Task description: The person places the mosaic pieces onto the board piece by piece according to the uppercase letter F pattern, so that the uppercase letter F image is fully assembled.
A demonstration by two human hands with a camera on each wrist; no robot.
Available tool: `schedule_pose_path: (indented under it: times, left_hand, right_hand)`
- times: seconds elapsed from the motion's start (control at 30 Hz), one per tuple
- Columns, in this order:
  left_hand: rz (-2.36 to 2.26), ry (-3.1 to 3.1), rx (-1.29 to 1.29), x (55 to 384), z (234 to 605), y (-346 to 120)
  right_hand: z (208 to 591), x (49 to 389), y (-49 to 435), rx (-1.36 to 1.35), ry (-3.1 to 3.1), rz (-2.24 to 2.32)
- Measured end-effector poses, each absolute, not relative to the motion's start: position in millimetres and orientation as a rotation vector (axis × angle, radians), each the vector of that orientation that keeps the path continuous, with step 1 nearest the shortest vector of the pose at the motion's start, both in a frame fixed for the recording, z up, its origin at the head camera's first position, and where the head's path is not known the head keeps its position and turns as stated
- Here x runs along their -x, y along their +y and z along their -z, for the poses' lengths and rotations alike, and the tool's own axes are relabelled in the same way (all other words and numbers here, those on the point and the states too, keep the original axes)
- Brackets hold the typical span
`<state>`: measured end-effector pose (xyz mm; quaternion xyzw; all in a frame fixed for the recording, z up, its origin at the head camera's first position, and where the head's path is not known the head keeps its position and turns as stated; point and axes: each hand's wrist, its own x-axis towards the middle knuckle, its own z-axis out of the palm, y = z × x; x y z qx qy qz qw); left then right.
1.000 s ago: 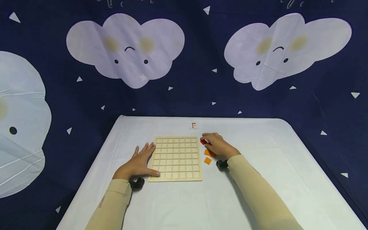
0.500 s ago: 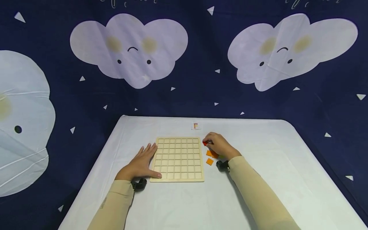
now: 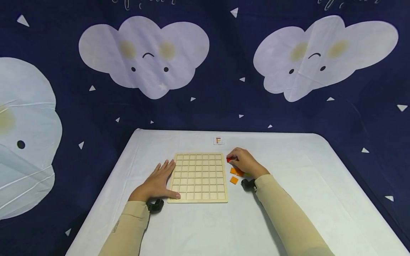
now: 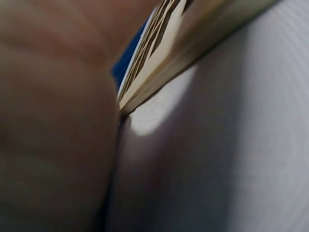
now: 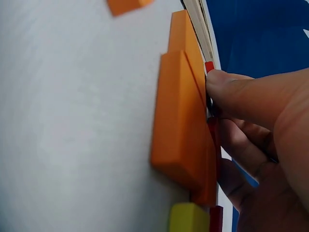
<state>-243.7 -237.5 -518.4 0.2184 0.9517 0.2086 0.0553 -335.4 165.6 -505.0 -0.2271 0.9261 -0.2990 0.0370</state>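
A square wooden grid board (image 3: 198,177) lies flat on the white table. My left hand (image 3: 153,183) rests spread along its left side, with the thumb on the near-left corner. In the left wrist view, the board's edge (image 4: 178,67) shows beside the blurred palm. Just off the board's right side, my right hand (image 3: 245,161) pinches a red tile (image 3: 228,160) between thumb and fingers. Orange tiles (image 3: 234,180) lie below that hand. From the right wrist, a larger orange piece (image 5: 178,116) and a yellow one (image 5: 188,217) appear close by the fingers, partly covering more red pieces (image 5: 216,145).
A small printed card (image 3: 219,140) with a letter-like coloured pattern on a grid lies beyond the board. The white table (image 3: 198,231) has a dark blue cloth with clouds (image 3: 144,53) hanging behind it.
The head view has shifted slightly, so everything sits a little further right. My right fingers have drawn in a little at the red tile. The left hand stays on the board.
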Motion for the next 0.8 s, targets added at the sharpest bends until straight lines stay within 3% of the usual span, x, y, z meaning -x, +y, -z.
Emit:
schedule_pose_path:
  times: [0.8]
  left_hand:
    - [-0.585, 2.916, -0.699, 243.0, 520.5, -238.0]
  right_hand:
    - [494.2, 331.1, 143.5, 0.795, 2.865, 0.959]
